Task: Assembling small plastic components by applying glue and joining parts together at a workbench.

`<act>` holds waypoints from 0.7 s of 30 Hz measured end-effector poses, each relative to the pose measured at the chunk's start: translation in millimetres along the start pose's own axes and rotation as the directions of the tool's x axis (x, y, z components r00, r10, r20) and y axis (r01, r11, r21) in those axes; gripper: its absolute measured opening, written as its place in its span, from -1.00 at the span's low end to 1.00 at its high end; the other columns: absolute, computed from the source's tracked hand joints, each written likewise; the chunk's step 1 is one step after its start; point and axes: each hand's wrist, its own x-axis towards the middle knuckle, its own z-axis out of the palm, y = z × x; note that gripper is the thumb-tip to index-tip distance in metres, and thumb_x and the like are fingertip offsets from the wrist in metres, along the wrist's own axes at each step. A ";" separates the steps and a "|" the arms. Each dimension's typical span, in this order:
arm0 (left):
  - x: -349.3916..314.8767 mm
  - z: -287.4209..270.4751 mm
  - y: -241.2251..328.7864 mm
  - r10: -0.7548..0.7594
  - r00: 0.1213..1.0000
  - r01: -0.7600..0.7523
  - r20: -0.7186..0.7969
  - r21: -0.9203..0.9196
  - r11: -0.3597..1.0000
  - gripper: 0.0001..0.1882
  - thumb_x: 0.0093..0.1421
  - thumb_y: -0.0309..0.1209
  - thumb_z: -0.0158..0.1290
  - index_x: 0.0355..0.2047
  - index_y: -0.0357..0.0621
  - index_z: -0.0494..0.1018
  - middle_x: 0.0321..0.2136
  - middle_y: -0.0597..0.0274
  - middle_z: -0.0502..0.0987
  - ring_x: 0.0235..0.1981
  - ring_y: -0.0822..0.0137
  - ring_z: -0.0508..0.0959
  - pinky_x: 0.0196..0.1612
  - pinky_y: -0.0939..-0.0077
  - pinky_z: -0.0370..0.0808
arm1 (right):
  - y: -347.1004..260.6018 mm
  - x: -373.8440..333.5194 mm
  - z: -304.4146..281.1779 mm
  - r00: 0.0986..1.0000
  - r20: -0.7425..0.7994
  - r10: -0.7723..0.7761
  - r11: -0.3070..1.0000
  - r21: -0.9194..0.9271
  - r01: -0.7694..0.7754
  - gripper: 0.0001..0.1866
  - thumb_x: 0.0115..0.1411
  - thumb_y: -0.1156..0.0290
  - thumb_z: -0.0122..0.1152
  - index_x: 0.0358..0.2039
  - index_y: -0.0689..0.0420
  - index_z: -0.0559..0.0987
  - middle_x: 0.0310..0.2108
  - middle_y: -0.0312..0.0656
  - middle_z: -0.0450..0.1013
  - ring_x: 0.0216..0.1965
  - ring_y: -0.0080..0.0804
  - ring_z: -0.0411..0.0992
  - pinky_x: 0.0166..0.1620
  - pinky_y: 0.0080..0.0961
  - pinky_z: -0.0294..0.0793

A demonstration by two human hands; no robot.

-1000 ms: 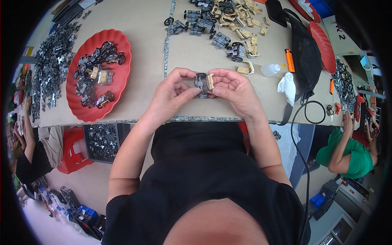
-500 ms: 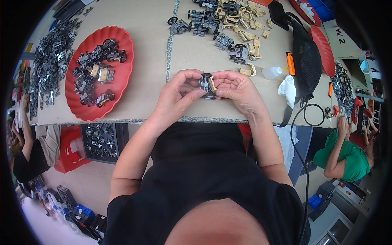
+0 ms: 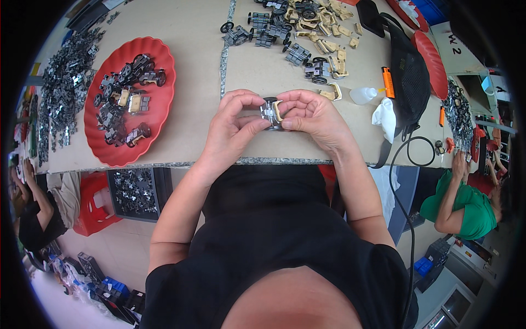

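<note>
Presently both hands meet just above the near edge of the bench [image 3: 192, 131]. Left hand [image 3: 233, 129] and right hand [image 3: 312, 115] each pinch one small toy car [image 3: 270, 113], grey chassis with a tan body piece, held between the fingertips and clear of the bench top.

Judgement on doing this step well: keep the thumbs opposed on the two halves, line the tan piece square to the chassis, press evenly, avoid twisting the wheels.

Counts, taken from the toy car outward:
- One red tray [image 3: 129, 98] to its left, holding about ten loose cars and parts; exact number unclear.
- One loose heap of grey parts [image 3: 66, 88] beyond that tray, too many to count.
- One cluster of grey chassis and tan bodies [image 3: 307, 33] beyond it, uncountable.
- One small white bottle [image 3: 362, 95], one orange tool [image 3: 388, 82], one white cloth [image 3: 384, 116], one black bag [image 3: 408, 82] to its right.
</note>
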 end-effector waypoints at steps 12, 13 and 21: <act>-1.2 -0.5 4.0 -0.148 0.989 0.148 0.009 -0.143 0.979 -0.68 0.07 -0.67 0.05 -0.14 -0.28 0.31 -0.18 0.21 0.26 -0.12 0.42 0.42 -0.07 0.56 0.49 | 2.0 -0.4 -2.4 1.000 -0.020 0.017 1.000 -0.016 -0.017 -0.60 -0.01 0.64 0.22 -0.11 0.35 0.43 -0.32 -0.13 0.47 -0.33 -0.51 0.49 -0.20 -0.65 0.51; -1.0 0.0 4.0 -0.142 0.990 0.141 0.007 -0.135 0.981 -0.68 0.07 -0.67 0.04 -0.14 -0.28 0.31 -0.18 0.21 0.26 -0.13 0.41 0.43 -0.07 0.56 0.49 | 2.0 -0.7 -2.7 1.000 -0.012 0.025 1.000 0.010 -0.025 -0.59 0.00 0.63 0.22 -0.09 0.35 0.42 -0.31 -0.13 0.47 -0.33 -0.51 0.49 -0.20 -0.64 0.51; 0.1 0.7 2.3 -0.103 0.995 0.101 -0.017 -0.067 0.993 -0.68 0.06 -0.66 0.06 -0.15 -0.28 0.31 -0.18 0.21 0.27 -0.10 0.41 0.39 -0.07 0.58 0.49 | 5.4 -0.1 -0.6 1.000 -0.024 0.005 0.996 0.084 -0.003 -0.65 0.04 0.60 0.20 -0.13 0.31 0.40 -0.32 -0.17 0.47 -0.35 -0.55 0.46 -0.23 -0.65 0.49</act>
